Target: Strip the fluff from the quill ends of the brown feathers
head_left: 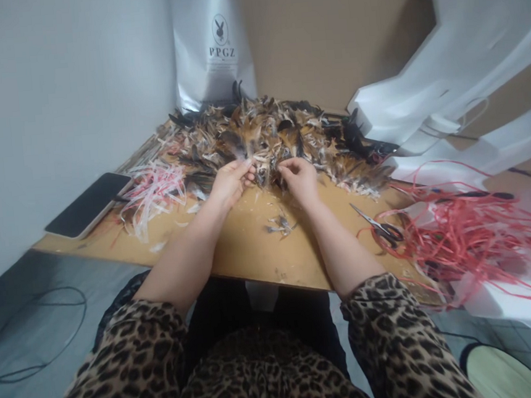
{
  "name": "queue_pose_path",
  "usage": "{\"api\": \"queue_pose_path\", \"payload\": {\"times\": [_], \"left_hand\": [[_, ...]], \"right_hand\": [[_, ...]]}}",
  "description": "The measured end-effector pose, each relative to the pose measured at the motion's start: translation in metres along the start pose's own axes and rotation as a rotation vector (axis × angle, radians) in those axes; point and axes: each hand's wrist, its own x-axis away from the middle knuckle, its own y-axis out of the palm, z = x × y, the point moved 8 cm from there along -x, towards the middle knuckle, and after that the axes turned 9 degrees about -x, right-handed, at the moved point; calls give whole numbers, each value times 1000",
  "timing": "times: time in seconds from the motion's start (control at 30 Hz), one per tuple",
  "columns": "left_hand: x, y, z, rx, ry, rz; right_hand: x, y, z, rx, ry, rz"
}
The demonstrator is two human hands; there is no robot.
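Observation:
A large heap of brown, black and white feathers covers the back of the wooden table. At the heap's front edge my left hand is closed, with thumb and forefinger pinching the pale quill end of a feather. Close by on the right, my right hand is also closed in a pinch at the feathers' edge. What sits between its fingertips is too small to make out. A few small feather scraps lie on the table between my forearms.
A phone and pink-white plastic strips lie left. On the right are scissors and a tangle of red plastic string. A white bag stands behind the heap. The wooden tabletop ends before my lap.

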Motion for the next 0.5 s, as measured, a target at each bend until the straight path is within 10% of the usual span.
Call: {"api": "queue_pose_path", "payload": {"times": [0.5], "left_hand": [[3, 5, -5, 82, -79, -30]], "right_hand": [[6, 40, 1, 542, 36, -177]]}}
